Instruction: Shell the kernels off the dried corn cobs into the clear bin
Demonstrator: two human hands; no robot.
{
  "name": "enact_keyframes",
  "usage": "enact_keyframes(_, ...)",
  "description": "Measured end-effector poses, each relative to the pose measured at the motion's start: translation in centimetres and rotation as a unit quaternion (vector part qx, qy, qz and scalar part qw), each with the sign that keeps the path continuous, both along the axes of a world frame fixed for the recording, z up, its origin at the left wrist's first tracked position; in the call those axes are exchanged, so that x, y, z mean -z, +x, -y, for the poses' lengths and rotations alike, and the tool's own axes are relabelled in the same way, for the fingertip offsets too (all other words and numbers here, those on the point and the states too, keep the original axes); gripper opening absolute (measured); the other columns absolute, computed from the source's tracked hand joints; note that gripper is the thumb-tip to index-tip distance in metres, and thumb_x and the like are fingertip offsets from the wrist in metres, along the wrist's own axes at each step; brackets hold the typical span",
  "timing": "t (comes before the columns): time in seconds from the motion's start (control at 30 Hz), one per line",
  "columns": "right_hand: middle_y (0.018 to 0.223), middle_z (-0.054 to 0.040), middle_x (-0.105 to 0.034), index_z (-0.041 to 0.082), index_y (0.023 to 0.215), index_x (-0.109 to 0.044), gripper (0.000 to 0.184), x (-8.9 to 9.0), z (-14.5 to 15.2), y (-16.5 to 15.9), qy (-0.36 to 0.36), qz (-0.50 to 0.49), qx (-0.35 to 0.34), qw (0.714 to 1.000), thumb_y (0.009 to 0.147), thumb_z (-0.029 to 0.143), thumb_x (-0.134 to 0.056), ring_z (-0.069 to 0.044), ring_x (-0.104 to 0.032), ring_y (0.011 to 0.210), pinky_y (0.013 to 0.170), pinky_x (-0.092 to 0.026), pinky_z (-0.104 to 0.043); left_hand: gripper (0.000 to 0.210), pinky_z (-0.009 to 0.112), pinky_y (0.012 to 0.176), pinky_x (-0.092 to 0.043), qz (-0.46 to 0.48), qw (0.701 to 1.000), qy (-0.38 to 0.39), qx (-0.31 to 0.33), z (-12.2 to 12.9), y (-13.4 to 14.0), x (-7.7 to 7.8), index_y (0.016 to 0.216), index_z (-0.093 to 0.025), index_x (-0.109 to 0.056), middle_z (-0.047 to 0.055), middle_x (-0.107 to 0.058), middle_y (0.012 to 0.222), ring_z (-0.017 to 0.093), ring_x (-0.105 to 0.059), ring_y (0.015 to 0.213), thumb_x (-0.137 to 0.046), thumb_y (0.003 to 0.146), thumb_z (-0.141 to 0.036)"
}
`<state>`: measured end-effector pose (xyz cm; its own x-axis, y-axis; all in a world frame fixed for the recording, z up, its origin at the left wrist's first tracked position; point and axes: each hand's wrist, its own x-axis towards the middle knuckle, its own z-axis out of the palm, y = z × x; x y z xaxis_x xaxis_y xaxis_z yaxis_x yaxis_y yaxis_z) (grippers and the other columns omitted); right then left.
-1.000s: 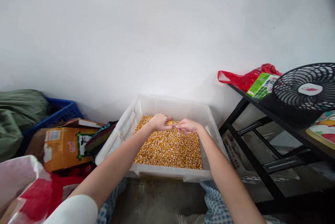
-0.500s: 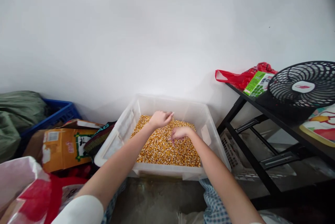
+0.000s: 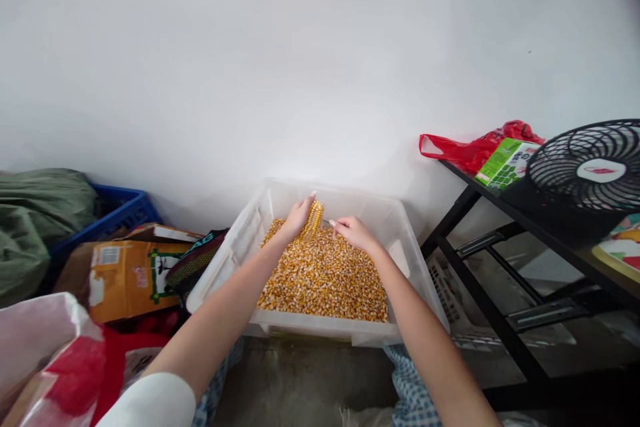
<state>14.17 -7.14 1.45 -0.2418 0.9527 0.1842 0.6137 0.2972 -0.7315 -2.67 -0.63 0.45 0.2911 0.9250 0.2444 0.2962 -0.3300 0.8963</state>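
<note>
My left hand (image 3: 298,216) is closed around an ear of corn (image 3: 314,219), held tilted over the far part of the bin with its rows of yellow kernels showing. Just right of it, my right hand (image 3: 354,232) is closed in a pinch. From its fingertips a thin dark rod-like tool (image 3: 326,221) points left toward the ear; its handle is hidden in the hand. Beneath both hands, loose corn kernels (image 3: 325,284) are heaped in a translucent plastic bin (image 3: 320,324).
To the left are a blue crate (image 3: 120,210), an orange cardboard box (image 3: 123,280) and a red-and-white bag (image 3: 75,354). A black table (image 3: 550,227) on the right bears a fan (image 3: 600,170), a green box (image 3: 507,164) and a red plastic bag (image 3: 465,150). A white wall rises behind.
My left hand has turned, so the ear of corn now shows. My right hand has risen and moved right, its fingers now pinched on the thin tool. The view has shifted slightly left.
</note>
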Motion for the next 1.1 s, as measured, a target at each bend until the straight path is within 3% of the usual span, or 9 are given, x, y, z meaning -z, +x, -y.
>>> enact_keyframes(0.17, 0.048, 0.0039, -0.034, 0.013, 0.062, -0.056, 0.044, -0.7, 0.5, -0.4, 0.024, -0.022, 0.009, 0.999, 0.081, 0.047, -0.034, -0.008, -0.03, 0.047, 0.047, -0.023, -0.02, 0.054, 0.023, 0.054, -0.035, 0.018, 0.999, 0.025, -0.016, 0.3, -0.1, -0.4, 0.066, -0.015, -0.048, 0.0, -0.047, 0.056, 0.012, -0.044, 0.056, -0.024, 0.077, -0.061)
enact_keyframes(0.33, 0.046, 0.0044, -0.032, 0.014, 0.064, -0.056, 0.043, -0.7, 0.6, -0.7, 0.003, -0.023, 0.015, 1.0, 0.081, 0.047, -0.034, -0.007, -0.029, 0.044, 0.046, -0.022, -0.02, 0.049, 0.022, 0.058, -0.034, -0.038, 0.994, 0.101, 0.002, 1.0, 0.0, -0.7, 0.064, -0.016, -0.046, -0.002, -0.042, 0.056, 0.011, -0.041, 0.059, -0.024, 0.08, -0.056)
enact_keyframes(0.5, 0.043, 0.0058, -0.03, 0.013, 0.063, -0.055, 0.043, -0.2, 0.4, -0.1, -0.048, -0.032, -0.024, 0.998, 0.079, 0.048, -0.037, -0.006, -0.027, 0.04, 0.043, -0.021, -0.02, 0.05, 0.021, 0.051, -0.029, -0.138, 0.981, 0.137, 0.005, 1.6, -0.3, -0.9, 0.064, -0.016, -0.05, -0.003, -0.037, 0.05, 0.01, -0.038, 0.052, -0.023, 0.08, -0.056)
enact_keyframes(0.83, 0.036, 0.0093, -0.023, 0.014, 0.063, -0.054, 0.038, 2.0, -0.6, 1.3, -0.234, -0.055, -0.103, 0.965, 0.076, 0.048, -0.046, -0.004, -0.019, 0.03, 0.031, -0.014, -0.018, 0.046, 0.025, 0.051, -0.027, -0.335, 0.905, 0.254, 0.072, 2.0, -0.5, -0.3, 0.071, -0.022, -0.061, 0.003, -0.053, 0.046, 0.016, -0.05, 0.048, -0.028, 0.08, -0.053)
enact_keyframes(1.1, 0.035, 0.0108, -0.021, 0.013, 0.062, -0.054, 0.033, 2.8, -0.9, 1.4, -0.286, -0.112, -0.129, 0.943, 0.075, 0.044, -0.051, -0.003, -0.015, 0.03, 0.031, -0.015, -0.017, 0.042, 0.025, 0.055, -0.031, -0.394, 0.861, 0.306, 0.102, 1.7, -0.3, 0.2, 0.073, -0.022, -0.061, 0.005, -0.062, 0.06, 0.016, -0.055, 0.056, -0.029, 0.081, -0.049)
